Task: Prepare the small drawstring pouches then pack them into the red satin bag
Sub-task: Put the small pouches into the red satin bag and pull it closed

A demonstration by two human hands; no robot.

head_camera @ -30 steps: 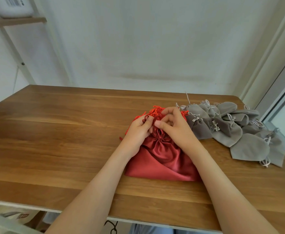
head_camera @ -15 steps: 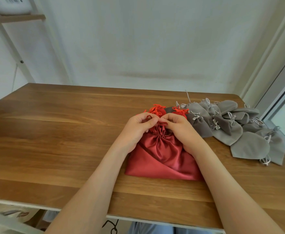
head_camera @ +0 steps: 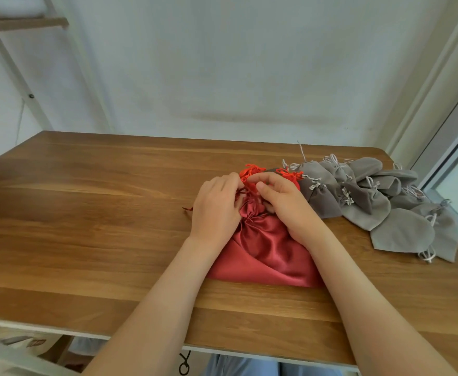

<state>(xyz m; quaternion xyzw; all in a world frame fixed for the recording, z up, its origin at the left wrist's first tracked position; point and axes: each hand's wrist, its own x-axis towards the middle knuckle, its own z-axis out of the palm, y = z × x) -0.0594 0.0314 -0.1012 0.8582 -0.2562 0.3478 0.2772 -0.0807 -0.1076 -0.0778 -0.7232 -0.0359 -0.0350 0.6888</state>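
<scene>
On the desk (head_camera: 86,226), the left hand (head_camera: 217,210) and right hand (head_camera: 287,204) pinched the orange cord (head_camera: 252,172) at the gathered neck of the red satin bag (head_camera: 265,253), fingers curled; grey pouches (head_camera: 371,204) lay beside.

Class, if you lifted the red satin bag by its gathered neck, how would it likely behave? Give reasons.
Probably floppy: the red satin bag lies in soft creases, gathered at its neck. Likely slippery, given its sheen. Probably light: it lies flat, showing no bulge.

Nothing legible shows anywhere (no words, numbers or signs).
</scene>
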